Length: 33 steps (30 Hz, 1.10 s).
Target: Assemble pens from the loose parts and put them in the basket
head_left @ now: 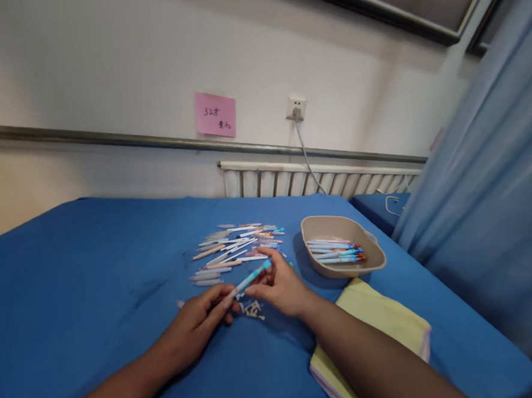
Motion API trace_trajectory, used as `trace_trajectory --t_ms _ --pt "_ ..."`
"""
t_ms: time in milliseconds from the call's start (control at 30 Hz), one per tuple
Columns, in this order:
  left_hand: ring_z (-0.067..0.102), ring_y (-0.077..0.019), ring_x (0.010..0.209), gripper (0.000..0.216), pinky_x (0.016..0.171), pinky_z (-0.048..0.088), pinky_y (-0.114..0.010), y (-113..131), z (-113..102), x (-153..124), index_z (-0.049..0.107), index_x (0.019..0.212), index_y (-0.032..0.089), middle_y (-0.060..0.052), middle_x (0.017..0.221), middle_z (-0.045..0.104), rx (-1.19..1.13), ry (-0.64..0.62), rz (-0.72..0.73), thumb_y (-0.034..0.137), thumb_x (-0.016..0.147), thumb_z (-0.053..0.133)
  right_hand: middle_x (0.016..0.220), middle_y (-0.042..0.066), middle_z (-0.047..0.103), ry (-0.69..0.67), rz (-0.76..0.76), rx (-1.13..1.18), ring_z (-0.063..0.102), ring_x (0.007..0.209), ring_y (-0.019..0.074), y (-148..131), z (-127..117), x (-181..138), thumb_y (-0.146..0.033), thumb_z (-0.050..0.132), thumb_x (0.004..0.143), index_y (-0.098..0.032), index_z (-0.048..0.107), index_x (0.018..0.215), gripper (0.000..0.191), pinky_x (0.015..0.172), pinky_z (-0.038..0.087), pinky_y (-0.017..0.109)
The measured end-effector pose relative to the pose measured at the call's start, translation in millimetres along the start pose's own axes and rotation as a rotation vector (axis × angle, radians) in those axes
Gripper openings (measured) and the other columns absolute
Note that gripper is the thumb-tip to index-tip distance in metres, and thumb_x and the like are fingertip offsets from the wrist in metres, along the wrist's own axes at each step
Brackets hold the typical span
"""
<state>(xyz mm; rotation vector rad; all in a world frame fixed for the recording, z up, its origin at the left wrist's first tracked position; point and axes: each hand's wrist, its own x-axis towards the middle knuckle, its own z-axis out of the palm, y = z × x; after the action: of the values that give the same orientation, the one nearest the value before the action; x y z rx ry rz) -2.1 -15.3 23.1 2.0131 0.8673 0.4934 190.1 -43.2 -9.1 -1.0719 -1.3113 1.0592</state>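
My left hand (210, 313) pinches the lower end of a pen (250, 278) with a pale barrel and a light-blue top, tilted up to the right. Beside the pen's upper end is my right hand (282, 282), its thumb and forefinger spread apart and its other fingers curled. Whether those curled fingers touch the pen is hard to see. Under the hands lies a small heap of white and dark clip-like pieces (253, 309), partly hidden. Behind them, many loose pen parts (224, 252), white, grey, beige and blue, are spread over the blue sheet.
A beige plastic basket (309, 225) holding several pens (336, 252) stands to the right. A folded yellow cloth (381, 312) lies under my right forearm. The blue-covered bed (94, 263) meets a wall with a radiator (283, 183); a blue curtain (471, 168) hangs at right.
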Motion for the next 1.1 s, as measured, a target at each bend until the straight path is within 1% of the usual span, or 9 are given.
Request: trace_trajectory --t_ms 67,200,300,400,500,567,767,867,1100 --pt "0.06 -0.0175 0.074 0.03 0.071 0.048 -0.028 1 -2 4 0.058 0.092 0.021 -0.001 0.08 0.065 -0.029 0.043 -0.003 0.046 0.086 0.043 0.069 -0.006 0.054 -0.091 0.053 -0.038 0.051 0.054 0.0095 6 -2 3 -0.036 0.078 0.059 -0.024 0.034 0.126 0.081 0.051 0.042 0.021" --pt "0.062 -0.0201 0.085 0.031 0.078 0.048 -0.03 10 -7 18 0.057 0.096 0.021 -0.004 0.09 0.066 -0.127 0.144 0.006 0.049 0.083 0.049 0.064 -0.006 0.055 -0.286 0.062 -0.204 0.052 0.053 0.0097 13 -6 7 -0.044 0.075 0.063 -0.021 0.047 0.117 0.066 0.051 0.042 0.022" --pt "0.061 -0.0211 0.086 0.032 0.079 0.048 -0.031 29 -7 36 0.058 0.092 0.021 -0.004 0.089 0.066 -0.128 0.152 0.049 0.05 0.08 0.053 0.067 -0.004 0.059 -0.307 -0.012 -0.389 0.056 0.058 0.0116 11 -9 9 -0.049 0.069 0.069 -0.021 0.053 0.112 0.055 0.054 0.042 0.022" --pt "0.059 -0.02 0.08 0.032 0.074 0.047 -0.029 56 1 61 0.063 0.089 0.02 -0.002 0.085 0.065 0.02 0.182 0.13 0.049 0.077 0.056 0.071 -0.001 0.062 -0.289 -0.069 -0.573 0.056 0.06 0.0133 7 -10 10 -0.052 0.063 0.074 -0.019 0.057 0.107 0.047 0.052 0.041 0.022" --pt "0.057 -0.0182 0.079 0.03 0.073 0.045 -0.027 82 17 89 0.066 0.089 0.02 -0.002 0.091 0.065 0.143 0.178 0.246 0.046 0.078 0.056 0.077 0.0 0.065 -0.281 -0.132 -0.67 0.058 0.063 0.0147 3 -9 12 -0.048 0.058 0.079 -0.02 0.059 0.105 0.038 0.054 0.041 0.023" --pt "0.056 -0.0169 0.076 0.027 0.069 0.044 -0.026 97 30 109 0.067 0.087 0.021 -0.002 0.087 0.064 0.238 0.108 0.329 0.043 0.079 0.055 0.085 0.001 0.067 -0.277 -0.156 -0.685 0.06 0.068 0.016 1 -9 12 -0.045 0.056 0.081 -0.021 0.059 0.108 0.036 0.057 0.043 0.023" --pt "0.058 -0.0171 0.08 0.022 0.07 0.043 -0.025 123 75 164 0.066 0.092 0.021 -0.003 0.087 0.066 0.512 -0.025 0.51 0.032 0.084 0.049 0.113 0.002 0.064 -0.302 -0.172 -0.748 0.061 0.094 0.0202 -9 -11 12 -0.048 0.049 0.085 -0.024 0.045 0.131 0.052 0.081 0.046 0.027" --pt "0.06 -0.0181 0.081 0.021 0.07 0.043 -0.025 125 93 187 0.065 0.091 0.02 -0.005 0.087 0.067 0.68 -0.078 0.513 0.03 0.085 0.048 0.123 0.002 0.059 -0.318 -0.177 -0.784 0.058 0.104 0.0211 -13 -13 12 -0.046 0.047 0.087 -0.026 0.039 0.136 0.053 0.088 0.045 0.03" --pt "0.064 -0.0235 0.078 0.02 0.067 0.044 -0.029 109 126 217 0.067 0.085 0.018 -0.011 0.085 0.07 0.878 -0.16 0.441 0.026 0.081 0.05 0.124 -0.002 0.058 -0.399 -0.194 -0.848 0.053 0.114 0.0222 -7 -15 19 -0.033 0.054 0.085 -0.028 0.049 0.129 0.045 0.095 0.043 0.033"
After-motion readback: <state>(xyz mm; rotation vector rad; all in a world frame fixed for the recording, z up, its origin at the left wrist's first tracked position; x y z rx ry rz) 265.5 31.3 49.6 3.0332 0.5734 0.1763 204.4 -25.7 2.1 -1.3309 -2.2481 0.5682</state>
